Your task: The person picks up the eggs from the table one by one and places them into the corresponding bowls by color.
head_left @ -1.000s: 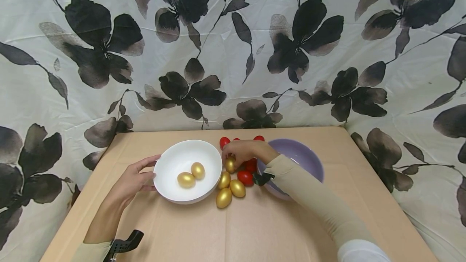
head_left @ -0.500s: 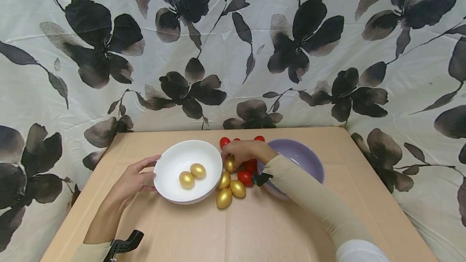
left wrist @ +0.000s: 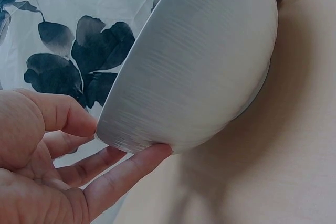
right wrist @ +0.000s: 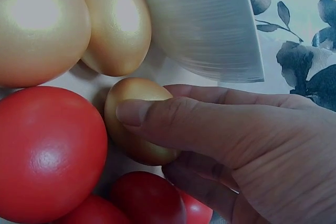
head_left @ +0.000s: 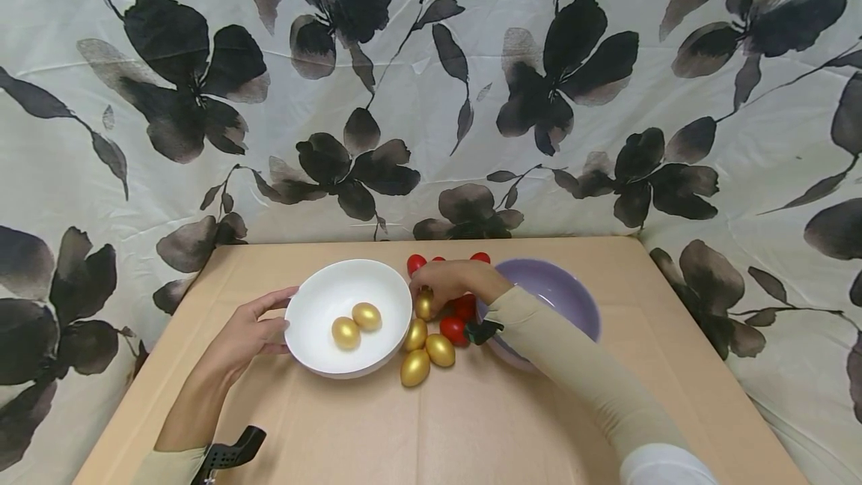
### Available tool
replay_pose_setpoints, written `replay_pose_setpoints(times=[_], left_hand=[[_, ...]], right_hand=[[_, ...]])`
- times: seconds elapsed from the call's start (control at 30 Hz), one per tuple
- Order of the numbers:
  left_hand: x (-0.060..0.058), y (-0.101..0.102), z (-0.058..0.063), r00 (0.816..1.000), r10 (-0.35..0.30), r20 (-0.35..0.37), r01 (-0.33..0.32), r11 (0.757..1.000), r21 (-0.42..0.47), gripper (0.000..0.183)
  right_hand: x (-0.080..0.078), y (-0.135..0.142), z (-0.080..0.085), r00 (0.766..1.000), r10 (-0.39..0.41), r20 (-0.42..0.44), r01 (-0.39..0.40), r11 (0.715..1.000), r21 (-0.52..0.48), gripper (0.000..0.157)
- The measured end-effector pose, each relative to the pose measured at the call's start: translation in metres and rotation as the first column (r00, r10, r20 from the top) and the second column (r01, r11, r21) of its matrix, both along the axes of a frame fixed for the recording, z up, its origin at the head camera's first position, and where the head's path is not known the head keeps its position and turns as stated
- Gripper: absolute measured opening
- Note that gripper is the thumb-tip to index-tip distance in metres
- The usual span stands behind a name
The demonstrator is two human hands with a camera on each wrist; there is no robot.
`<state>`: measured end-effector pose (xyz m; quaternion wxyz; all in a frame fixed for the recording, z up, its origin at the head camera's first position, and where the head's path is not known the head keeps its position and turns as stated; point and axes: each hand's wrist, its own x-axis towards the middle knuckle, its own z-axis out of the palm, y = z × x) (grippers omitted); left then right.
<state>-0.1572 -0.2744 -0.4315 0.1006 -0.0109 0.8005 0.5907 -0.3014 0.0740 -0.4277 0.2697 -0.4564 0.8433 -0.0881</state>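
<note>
Right hand (head_left: 450, 279): fingers grasping a gold egg (head_left: 424, 307), thumb on the side I get in the right wrist view. Can't tell whether that egg is clear of the desk (head_left: 323, 432) or resting on it. It sits just right of the white bowl (head_left: 303, 328), outside it. Left hand (head_left: 251, 331): fingers gripping the bowl at its left side, thumb at the rim, one finger against the outer wall.

Two gold eggs (head_left: 346, 333) lie together inside the white bowl. Three loose gold eggs (head_left: 441, 350) are bunched on the desk by the bowl's right side, on the near side of the right hand. Red eggs (head_left: 454, 328) lie around that hand, some beyond it, some partly hidden under it.

Further right I have a purple bowl (head_left: 562, 287), partly covered by the right forearm's beige sleeve (head_left: 579, 365). Behind the desk hangs a white cloth (head_left: 444, 111) with dark flowers.
</note>
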Motion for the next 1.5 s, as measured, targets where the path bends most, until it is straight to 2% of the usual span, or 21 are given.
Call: replay_pose_setpoints(times=[0.3, 0.67, 0.8, 1.03, 1.5], left_hand=[[0.0, 0.001, 0.0, 1.0, 0.003, 0.005, -0.003, 1.0, -0.009, 0.061], [-0.001, 0.001, 0.0, 1.0, 0.011, 0.012, -0.011, 1.0, -0.021, 0.061], [-0.001, 0.001, 0.0, 1.0, 0.008, 0.01, -0.008, 1.0, -0.019, 0.061], [-0.001, 0.001, -0.001, 1.0, 0.008, 0.015, -0.008, 1.0, -0.014, 0.061], [-0.001, 0.002, 0.0, 1.0, 0.013, 0.025, -0.013, 1.0, -0.025, 0.061]], right_hand=[[-0.001, 0.004, -0.001, 1.0, -0.006, 0.003, 0.006, 1.0, -0.016, 0.027], [-0.002, 0.007, 0.008, 1.0, 0.0, 0.013, 0.001, 0.998, -0.055, 0.03], [-0.004, 0.01, 0.008, 1.0, 0.009, -0.012, -0.01, 0.998, -0.065, 0.032], [-0.003, 0.015, 0.011, 1.0, -0.007, 0.006, 0.008, 0.997, -0.076, 0.034], [0.003, 0.024, 0.027, 0.998, -0.02, -0.055, 0.014, 0.995, -0.096, 0.033]])
